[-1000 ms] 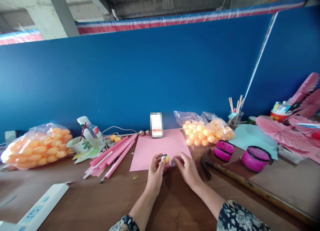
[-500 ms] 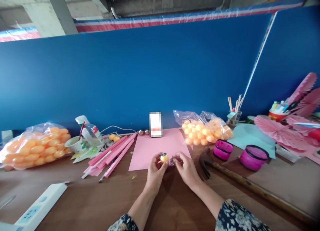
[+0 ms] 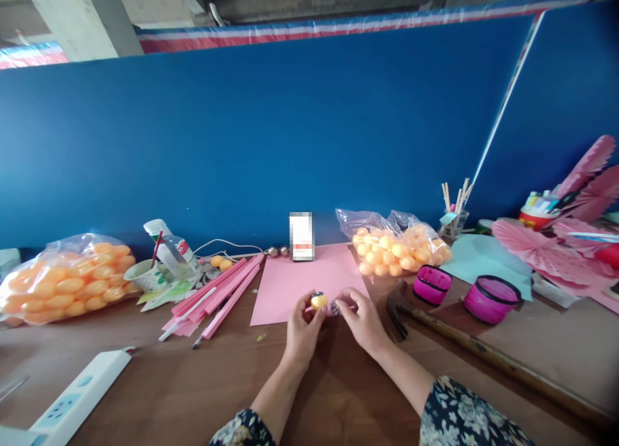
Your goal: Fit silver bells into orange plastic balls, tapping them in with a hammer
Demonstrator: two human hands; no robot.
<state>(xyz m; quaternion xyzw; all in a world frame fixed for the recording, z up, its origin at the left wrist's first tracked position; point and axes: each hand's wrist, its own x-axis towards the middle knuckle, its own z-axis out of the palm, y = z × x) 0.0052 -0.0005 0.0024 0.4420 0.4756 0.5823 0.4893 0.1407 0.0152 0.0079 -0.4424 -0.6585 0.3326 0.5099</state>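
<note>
Between the thumb and fingers of my left hand [image 3: 304,327] is an orange ball [image 3: 318,300] with a dark, shiny patch on its top. My right hand [image 3: 360,320] pinches a small dark, glittery piece [image 3: 334,308], too small to name for certain, just right of the ball. A narrow gap shows between the ball and this piece. Both hands are over the front edge of a pink paper sheet [image 3: 309,281] that lies on the brown table [image 3: 232,381].
Bags of orange balls lie at left [image 3: 68,285] and right [image 3: 391,246]. Pink paper strips [image 3: 217,298] are left of the sheet. A phone [image 3: 302,236] stands behind it. A wooden-handled hammer [image 3: 474,343] and two magenta bands [image 3: 492,300] lie at right. A power strip [image 3: 80,394] is front left.
The dark piece in my right hand shows more and sits slightly further from the ball. The ball has turned a little, with less of its dark patch in sight. The view has shifted slightly.
</note>
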